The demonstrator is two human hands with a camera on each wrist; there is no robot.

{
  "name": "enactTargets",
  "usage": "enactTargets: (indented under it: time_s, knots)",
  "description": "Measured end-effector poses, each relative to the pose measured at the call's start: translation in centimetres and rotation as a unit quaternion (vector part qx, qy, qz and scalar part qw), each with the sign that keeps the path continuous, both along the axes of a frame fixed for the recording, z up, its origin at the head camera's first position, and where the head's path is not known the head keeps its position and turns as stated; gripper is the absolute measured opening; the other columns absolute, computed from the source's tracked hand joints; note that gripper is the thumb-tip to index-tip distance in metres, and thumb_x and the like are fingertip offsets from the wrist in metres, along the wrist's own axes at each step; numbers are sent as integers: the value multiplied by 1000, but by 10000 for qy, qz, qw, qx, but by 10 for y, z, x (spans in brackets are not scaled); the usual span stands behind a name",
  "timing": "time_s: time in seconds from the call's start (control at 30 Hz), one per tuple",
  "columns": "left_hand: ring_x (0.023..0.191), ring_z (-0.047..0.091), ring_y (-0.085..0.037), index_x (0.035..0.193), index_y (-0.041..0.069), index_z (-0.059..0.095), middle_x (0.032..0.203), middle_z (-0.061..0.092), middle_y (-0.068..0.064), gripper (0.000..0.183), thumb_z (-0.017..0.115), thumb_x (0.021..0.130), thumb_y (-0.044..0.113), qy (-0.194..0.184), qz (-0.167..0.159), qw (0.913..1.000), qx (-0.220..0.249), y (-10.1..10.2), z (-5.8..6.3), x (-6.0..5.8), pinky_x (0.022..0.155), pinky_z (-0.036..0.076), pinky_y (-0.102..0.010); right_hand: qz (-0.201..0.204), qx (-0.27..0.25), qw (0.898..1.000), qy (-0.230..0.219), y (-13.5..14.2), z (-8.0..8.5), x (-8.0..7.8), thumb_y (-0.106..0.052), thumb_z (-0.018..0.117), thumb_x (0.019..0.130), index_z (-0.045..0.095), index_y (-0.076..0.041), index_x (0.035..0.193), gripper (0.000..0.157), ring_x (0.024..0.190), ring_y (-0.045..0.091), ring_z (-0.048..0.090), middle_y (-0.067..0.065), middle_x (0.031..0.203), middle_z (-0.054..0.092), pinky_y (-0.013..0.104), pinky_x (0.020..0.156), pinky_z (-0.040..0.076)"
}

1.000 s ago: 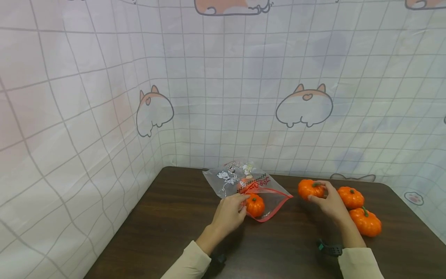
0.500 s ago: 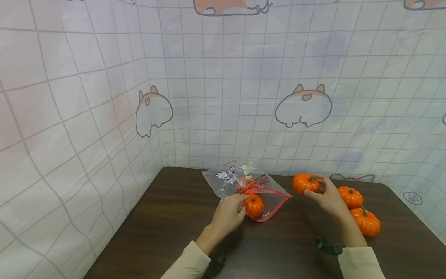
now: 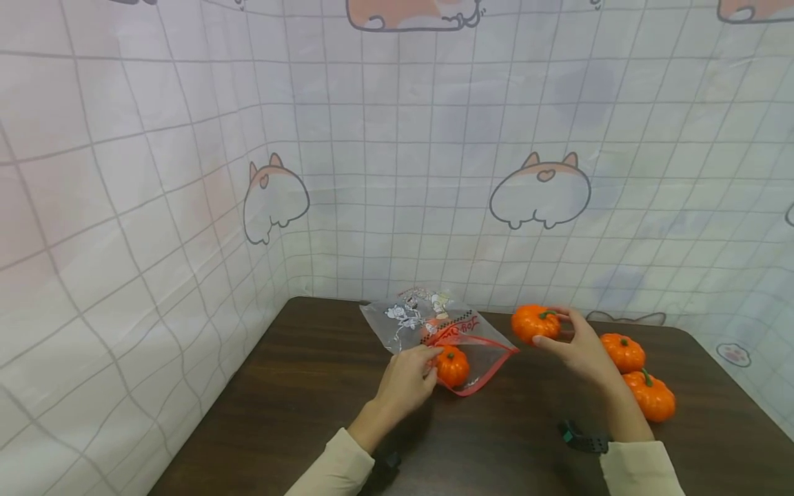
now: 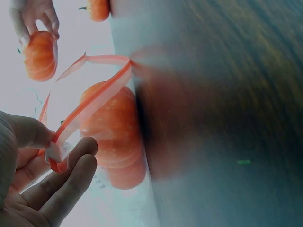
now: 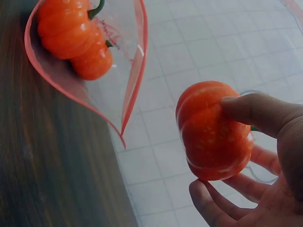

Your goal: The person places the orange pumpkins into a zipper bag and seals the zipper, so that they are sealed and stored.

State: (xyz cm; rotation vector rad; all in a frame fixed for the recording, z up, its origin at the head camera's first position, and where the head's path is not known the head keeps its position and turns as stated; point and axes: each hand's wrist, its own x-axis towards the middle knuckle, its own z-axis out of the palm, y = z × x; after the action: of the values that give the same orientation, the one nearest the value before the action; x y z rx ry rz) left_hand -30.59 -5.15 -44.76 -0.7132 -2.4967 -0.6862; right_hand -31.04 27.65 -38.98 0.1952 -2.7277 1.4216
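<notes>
My left hand (image 3: 406, 386) pinches the red-edged mouth of a clear zip bag (image 3: 493, 348), thumb against fingers at its corner in the left wrist view. The bag lies on the table with its mouth spread. Inside are two small orange pumpkins, the front pumpkin (image 3: 452, 366) near the mouth and another pumpkin (image 5: 93, 59) behind it. To the right of the bag, above the table, my right hand (image 3: 579, 348) grips a third pumpkin (image 5: 213, 130) between thumb and fingers. That pumpkin is apart from the bag's rim.
Two more pumpkins, a rear one (image 3: 623, 353) and a nearer one (image 3: 650, 395), sit on the dark wooden table (image 3: 279, 386) beyond my right wrist. A patterned white curtain (image 3: 397, 172) stands behind and left of the table. A dark strap (image 3: 583, 438) is by the right wrist.
My right hand has moved left with its pumpkin, a little upward, nearer the bag and away from the two pumpkins on the right. My left hand and the bag stay about where they were.
</notes>
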Motion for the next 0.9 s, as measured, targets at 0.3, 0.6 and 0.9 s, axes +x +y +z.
enactTargets:
  time_s: [0.3,0.6,0.9]
  knots:
    - [79,69,-11,117,10,77,104,78,-1,31,72,87,9,100,-61,9999,-19,1,-1,-1,76,60,-30,73,123,9997,201,-6,8,7,-46,71,94,30,-12,158,84,134,46,47,26,160,32,56,93,53]
    - [75,63,-10,119,11,77,104,77,-2,32,72,88,10,-62,5,9999,82,-1,0,-1,73,58,-28,247,9,9980,573,-26,1,14,-39,76,91,38,-16,152,75,119,39,61,21,146,49,40,82,58]
    - [71,59,-8,118,11,77,102,77,-1,31,72,87,9,-23,-6,10000,95,-1,-1,-1,68,55,-25,449,150,9948,901,-30,-16,24,-30,80,89,44,-12,145,70,108,31,66,19,136,57,29,78,58]
